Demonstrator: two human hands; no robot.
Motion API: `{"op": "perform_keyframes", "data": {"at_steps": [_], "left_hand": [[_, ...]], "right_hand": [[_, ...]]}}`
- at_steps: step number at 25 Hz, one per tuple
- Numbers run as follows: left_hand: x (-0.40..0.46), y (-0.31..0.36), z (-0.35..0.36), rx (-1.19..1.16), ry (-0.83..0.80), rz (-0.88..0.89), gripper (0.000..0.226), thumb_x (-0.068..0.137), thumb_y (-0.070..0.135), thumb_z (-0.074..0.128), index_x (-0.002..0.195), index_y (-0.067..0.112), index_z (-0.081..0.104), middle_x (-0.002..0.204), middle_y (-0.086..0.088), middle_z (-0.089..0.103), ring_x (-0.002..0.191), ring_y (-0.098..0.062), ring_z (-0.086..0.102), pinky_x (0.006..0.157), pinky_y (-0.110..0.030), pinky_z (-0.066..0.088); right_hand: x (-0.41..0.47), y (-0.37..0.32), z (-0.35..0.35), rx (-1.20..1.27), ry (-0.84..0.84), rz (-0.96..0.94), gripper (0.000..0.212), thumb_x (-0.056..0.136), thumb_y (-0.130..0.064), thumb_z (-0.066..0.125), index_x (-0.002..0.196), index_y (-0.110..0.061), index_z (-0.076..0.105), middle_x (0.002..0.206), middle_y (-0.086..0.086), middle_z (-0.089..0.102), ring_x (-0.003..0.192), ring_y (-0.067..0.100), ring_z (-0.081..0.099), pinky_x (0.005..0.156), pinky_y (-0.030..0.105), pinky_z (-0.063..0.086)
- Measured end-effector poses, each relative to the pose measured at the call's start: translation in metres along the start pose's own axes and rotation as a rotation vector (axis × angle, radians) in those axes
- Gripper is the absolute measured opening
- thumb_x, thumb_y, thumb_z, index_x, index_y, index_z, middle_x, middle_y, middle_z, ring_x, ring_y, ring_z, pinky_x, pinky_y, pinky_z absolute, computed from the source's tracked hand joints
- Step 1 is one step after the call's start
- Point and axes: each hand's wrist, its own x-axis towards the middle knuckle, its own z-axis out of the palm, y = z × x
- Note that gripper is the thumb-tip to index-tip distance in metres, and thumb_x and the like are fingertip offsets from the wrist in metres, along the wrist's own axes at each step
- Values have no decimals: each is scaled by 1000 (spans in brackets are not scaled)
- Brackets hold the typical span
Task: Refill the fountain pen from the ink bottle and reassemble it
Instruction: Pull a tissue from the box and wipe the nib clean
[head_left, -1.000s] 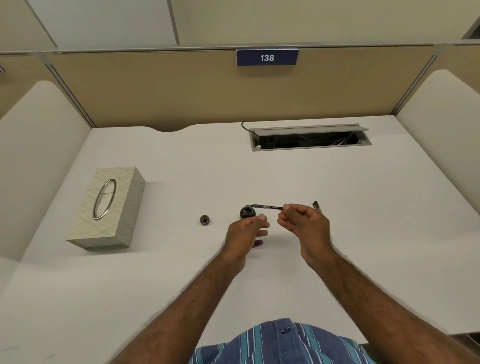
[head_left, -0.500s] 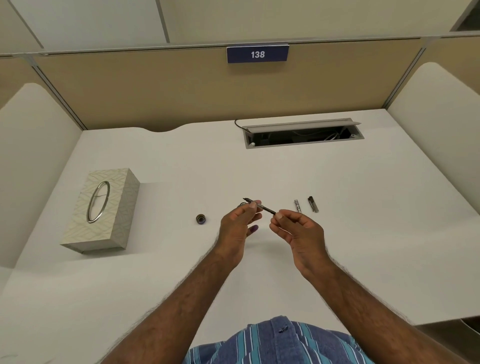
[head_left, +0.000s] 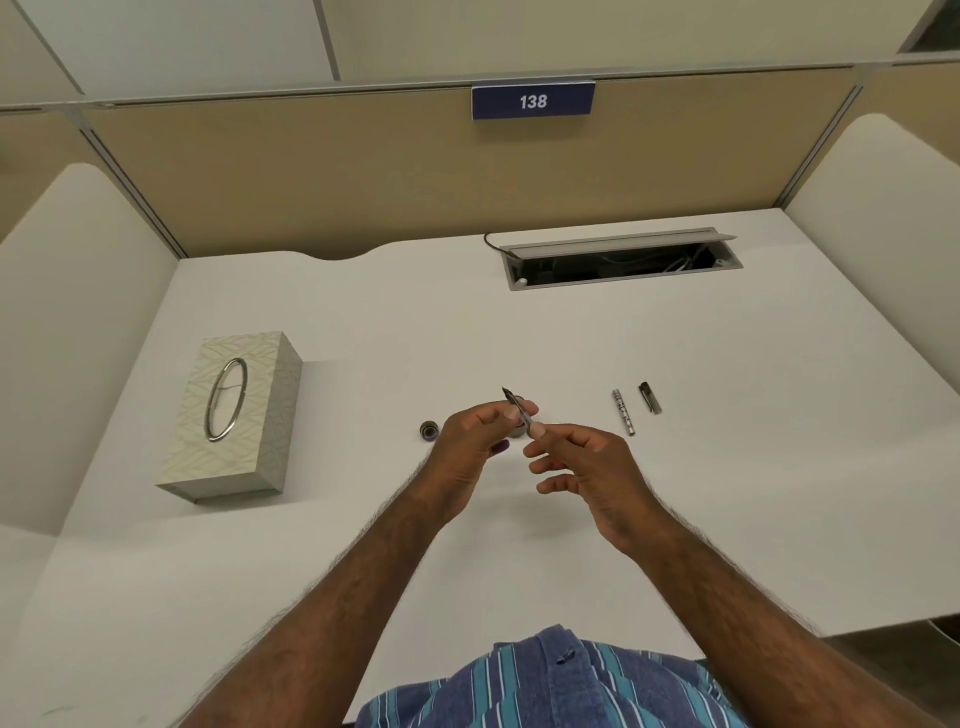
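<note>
A blue sign (head_left: 533, 101) (on the partition) reads 138.

The person wears a blue denim-like shirt (head_left: 550, 686) with turquoise and white vertical stripes and a small dark button on the placket. Both forearms are bare and hairy, with no sleeves, watch or rings visible on the left hand (head_left: 470, 449) or right hand (head_left: 592, 475)

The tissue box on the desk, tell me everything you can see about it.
The tissue box is a pale cream rectangular box with a faint wavy leaf pattern, looking like card or a stiff cover. Its top has a long oval opening ringed in shiny silver metal; no tissue sticks out. It lies flat on the white desk, left of both hands, its long side running away from the person. Nothing else touches it.
</note>
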Motion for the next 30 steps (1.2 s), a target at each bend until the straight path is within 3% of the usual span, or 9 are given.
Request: {"op": "perform_keyframes", "data": {"at_steps": [6,12,17,20,23,26,30], "left_hand": [[-10,5,-40,51,-45,14,26,106,25,55,117,18,78,131,7,74,126,-15,65,111,-50,45],[-23,15,-85,88,-4,50,29,107,25,53,116,9,76,127,3,75,108,-13,71,95,-39,55],[-38,37,-134,212,241,104,28,107,32,54,113,17,78,108,0,80,95,-18,78,85,-40,60],[-42,45,-184,318,464,154,25,104,33,59,101,18,79,94,1,80,84,-16,77,72,-31,56],[-45,45,-239,536,647,211,21,99,31,66,93,16,78,86,1,79,80,-15,74,72,-25,50],[-42,37,-296,827,772,236,19,98,26,67,92,12,78,89,-6,77,85,-24,70,79,-31,49],[-35,22,-348,1152,826,82,20,91,34,68,100,21,80,113,-7,73,111,-37,65,92,-51,52]], "right_hand": [[5,3,35,-38,-26,-11,20,95,-29,79,98,-9,85,92,9,81,81,20,70,72,34,60],[16,4,80,-9,-89,-35,18,97,-25,75,101,-10,84,89,8,79,83,20,68,75,35,57],[30,-3,119,4,-147,-24,19,96,-23,76,101,-6,83,91,12,79,85,21,67,74,35,55],[38,-7,138,11,-186,-13,21,94,-25,78,102,-6,82,92,14,78,85,22,67,74,36,54],[45,-11,151,18,-225,-9,20,94,-24,79,101,-6,83,87,7,76,83,22,66,73,35,54],[53,-14,157,13,-236,-5,21,94,-24,79,102,-5,83,87,7,76,83,23,65,74,37,54],[61,-14,163,2,-239,23,20,94,-24,79,101,-6,83,88,7,76,83,22,65,74,37,53]]}}
